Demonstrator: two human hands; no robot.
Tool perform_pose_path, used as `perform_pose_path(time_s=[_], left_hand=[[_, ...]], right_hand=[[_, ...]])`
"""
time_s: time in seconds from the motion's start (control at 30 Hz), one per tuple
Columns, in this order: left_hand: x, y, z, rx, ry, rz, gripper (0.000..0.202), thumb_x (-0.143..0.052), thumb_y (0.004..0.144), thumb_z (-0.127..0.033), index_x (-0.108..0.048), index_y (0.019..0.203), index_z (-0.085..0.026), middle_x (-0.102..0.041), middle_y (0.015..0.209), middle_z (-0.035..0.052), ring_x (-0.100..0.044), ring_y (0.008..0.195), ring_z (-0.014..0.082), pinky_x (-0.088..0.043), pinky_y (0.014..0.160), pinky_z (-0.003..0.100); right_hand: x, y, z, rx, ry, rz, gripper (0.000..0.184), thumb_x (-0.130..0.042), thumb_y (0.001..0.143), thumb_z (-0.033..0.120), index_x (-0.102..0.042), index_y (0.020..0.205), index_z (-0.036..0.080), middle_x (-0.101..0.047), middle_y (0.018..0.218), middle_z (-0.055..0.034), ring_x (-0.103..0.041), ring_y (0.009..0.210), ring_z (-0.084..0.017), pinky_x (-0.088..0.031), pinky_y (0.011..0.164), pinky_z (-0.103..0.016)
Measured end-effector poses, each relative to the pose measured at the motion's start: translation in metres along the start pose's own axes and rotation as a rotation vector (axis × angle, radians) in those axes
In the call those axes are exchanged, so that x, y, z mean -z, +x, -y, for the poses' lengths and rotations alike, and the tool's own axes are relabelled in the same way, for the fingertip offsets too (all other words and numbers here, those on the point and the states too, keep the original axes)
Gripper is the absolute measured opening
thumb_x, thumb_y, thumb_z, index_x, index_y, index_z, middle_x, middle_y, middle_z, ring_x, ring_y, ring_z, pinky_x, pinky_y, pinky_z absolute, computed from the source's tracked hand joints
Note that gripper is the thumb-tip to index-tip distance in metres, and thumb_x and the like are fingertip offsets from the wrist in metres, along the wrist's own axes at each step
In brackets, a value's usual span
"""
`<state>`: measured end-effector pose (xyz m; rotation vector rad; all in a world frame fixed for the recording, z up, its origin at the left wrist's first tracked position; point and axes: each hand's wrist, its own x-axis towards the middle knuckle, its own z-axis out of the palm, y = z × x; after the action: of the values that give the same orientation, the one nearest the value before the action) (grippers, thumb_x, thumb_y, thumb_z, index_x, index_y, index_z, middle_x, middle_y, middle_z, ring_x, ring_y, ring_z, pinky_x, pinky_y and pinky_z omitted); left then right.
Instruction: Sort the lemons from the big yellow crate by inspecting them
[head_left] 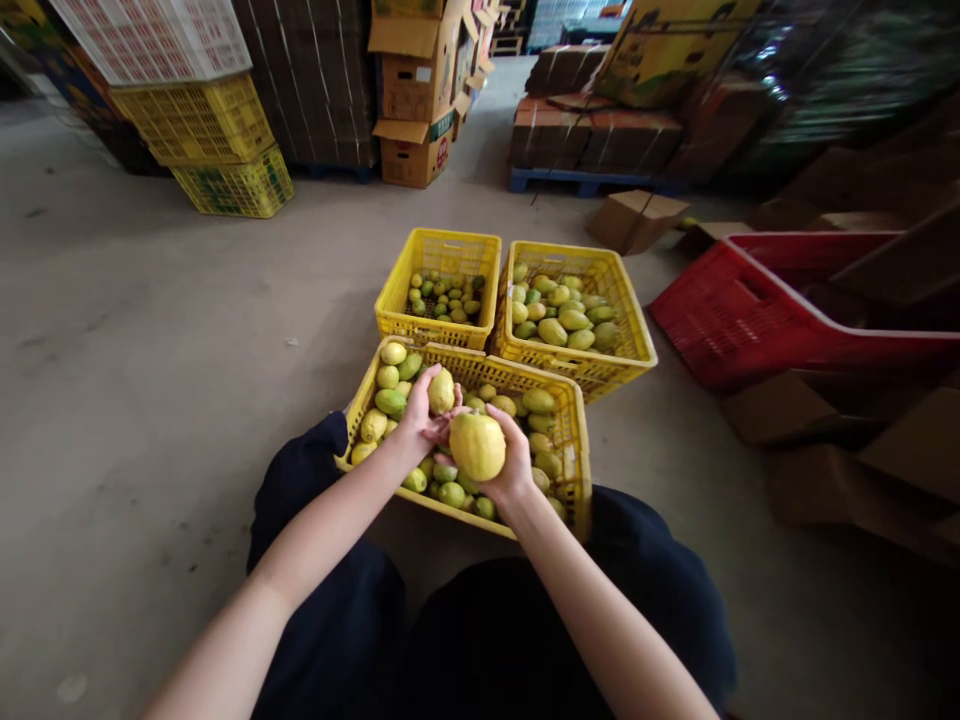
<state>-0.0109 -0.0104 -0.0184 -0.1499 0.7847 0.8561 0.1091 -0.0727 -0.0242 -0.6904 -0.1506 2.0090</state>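
Observation:
My right hand (513,455) is closed around a large, rounded yellow fruit (478,446) with a faintly ridged skin and a greenish top. Close beside it, my left hand (424,410) grips a smaller yellow-green fruit (441,392). The exact kind of fruit is not clear. Both hands are above a yellow plastic crate (581,440) between my knees. Several oval green and yellow fruits (451,494) lie inside it, partly hidden by my hands and forearms.
Beyond the near crate stand a smaller-looking yellow crate (384,300) and another yellow crate (637,335), both holding similar fruit. A red crate (701,320) and cardboard pieces (780,410) lie to the right. Stacked crates (202,125) and cardboard boxes (412,90) stand behind.

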Motion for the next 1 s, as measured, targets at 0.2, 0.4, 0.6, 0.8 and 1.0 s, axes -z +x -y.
perform_pose_path(time_s=[0.2, 0.4, 0.6, 0.8, 1.0], left_hand=[[-0.010, -0.006, 0.000, -0.268, -0.206, 0.001, 0.006, -0.059, 0.089, -0.023, -0.054, 0.086, -0.020, -0.057, 0.073, -0.0002, -0.059, 0.058, 0.0103, -0.049, 0.049, 0.019], [-0.013, -0.013, 0.000, -0.292, -0.166, 0.002, 0.024, -0.061, 0.088, -0.040, -0.053, 0.079, -0.020, -0.052, 0.067, -0.0003, -0.052, 0.056, 0.0102, -0.047, 0.048, 0.020], [-0.012, -0.013, -0.001, -0.254, -0.229, 0.013, 0.013, -0.063, 0.089, -0.028, -0.056, 0.084, -0.018, -0.055, 0.075, 0.0015, -0.056, 0.062, 0.0099, -0.050, 0.052, 0.018], [-0.010, -0.009, 0.000, -0.215, -0.157, 0.079, 0.023, -0.049, 0.096, -0.034, -0.062, 0.086, -0.019, -0.061, 0.077, 0.0034, -0.059, 0.060, 0.0123, -0.053, 0.052, 0.023], [-0.012, -0.011, 0.002, -0.239, -0.125, 0.103, 0.019, -0.051, 0.097, -0.028, -0.066, 0.092, -0.018, -0.067, 0.079, 0.0028, -0.065, 0.067, 0.0114, -0.057, 0.062, 0.021]], right_hand=[[0.003, 0.001, 0.026, 0.206, 0.075, -0.137, 0.023, -0.064, 0.078, 0.038, -0.068, 0.085, 0.016, -0.076, 0.075, -0.0095, -0.074, 0.077, -0.027, -0.063, 0.065, -0.038], [0.008, 0.000, 0.040, 0.275, 0.112, -0.249, 0.032, -0.062, 0.083, 0.050, -0.066, 0.091, 0.019, -0.075, 0.077, -0.0083, -0.071, 0.064, -0.023, -0.061, 0.057, -0.036], [-0.005, 0.004, 0.036, 0.245, 0.085, -0.365, 0.019, -0.060, 0.085, 0.038, -0.061, 0.084, 0.019, -0.070, 0.064, -0.0035, -0.066, 0.055, -0.020, -0.057, 0.050, -0.031], [-0.004, 0.007, 0.035, 0.231, 0.080, -0.401, 0.026, -0.052, 0.091, 0.041, -0.062, 0.082, 0.019, -0.069, 0.063, -0.0040, -0.066, 0.055, -0.019, -0.054, 0.047, -0.029], [-0.004, 0.011, 0.033, 0.229, 0.012, -0.417, 0.029, -0.050, 0.094, 0.043, -0.064, 0.088, 0.019, -0.072, 0.068, -0.0041, -0.067, 0.055, -0.018, -0.057, 0.050, -0.030]])
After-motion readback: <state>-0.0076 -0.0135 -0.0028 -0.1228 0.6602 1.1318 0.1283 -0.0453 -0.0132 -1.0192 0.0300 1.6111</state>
